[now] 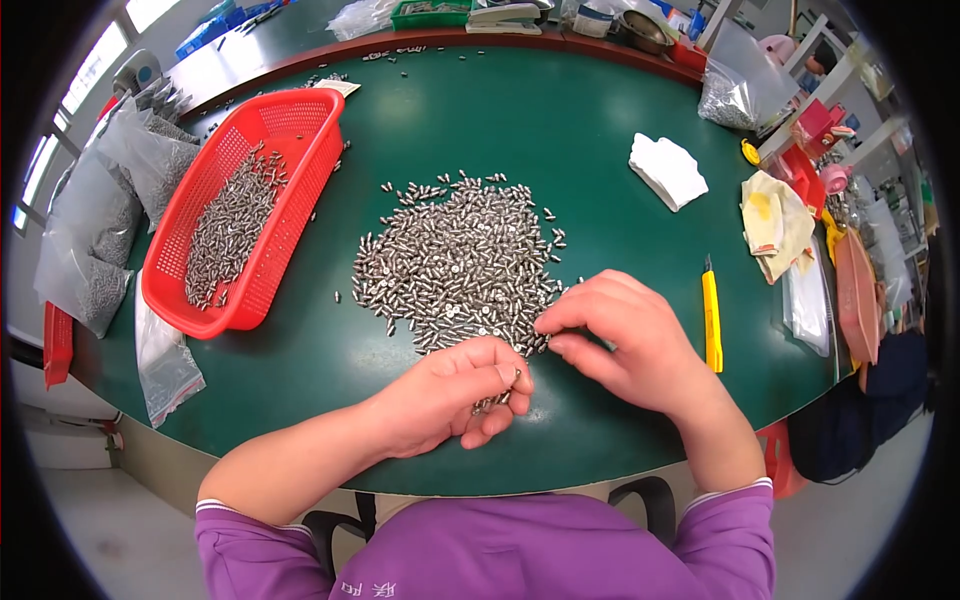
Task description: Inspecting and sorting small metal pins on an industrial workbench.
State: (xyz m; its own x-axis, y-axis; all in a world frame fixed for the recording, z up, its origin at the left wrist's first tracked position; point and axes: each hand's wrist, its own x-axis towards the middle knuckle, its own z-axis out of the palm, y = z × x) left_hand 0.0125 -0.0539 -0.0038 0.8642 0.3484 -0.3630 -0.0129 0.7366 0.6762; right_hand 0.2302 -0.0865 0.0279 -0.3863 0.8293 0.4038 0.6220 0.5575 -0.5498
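Observation:
A broad heap of small bullet-shaped metal parts lies on the green tabletop. At its near edge, my left hand is curled, palm turned up, around several of these metal parts. One more part shows by the left thumb tip. My right hand reaches to the heap's right edge, thumb and forefinger drawn together in a pinch. Whatever sits between those fingertips is too small to make out. Both hands are close together, with a narrow gap between them.
A red perforated basket, partly filled with the same parts, stands at left beside clear plastic bags. To the right lie a yellow utility knife, a crumpled white paper and a stained cloth. A raised brown edge borders the far side.

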